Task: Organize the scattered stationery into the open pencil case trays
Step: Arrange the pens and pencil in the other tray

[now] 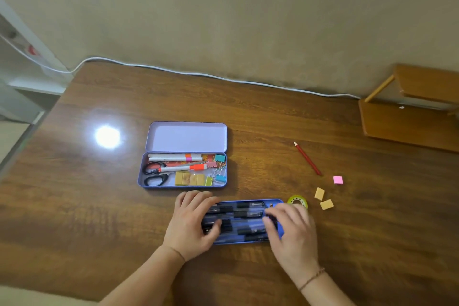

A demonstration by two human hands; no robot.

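Right of the blue tray (248, 242), loose erasers (323, 199) and a red pencil (308, 159), lying diagonally, sit nearer the right hand (290, 228); both hands' fingers rest spread on its pens (238, 216), left hand (191, 221) farther.

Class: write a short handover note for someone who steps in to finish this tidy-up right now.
Left hand and right hand both rest on the pens in the blue tray; grip unclear.
Done: scissors, markers, erasers and clips lie in the purple case.
Left on the table: red pencil, pink eraser, two tan erasers, tape roll.
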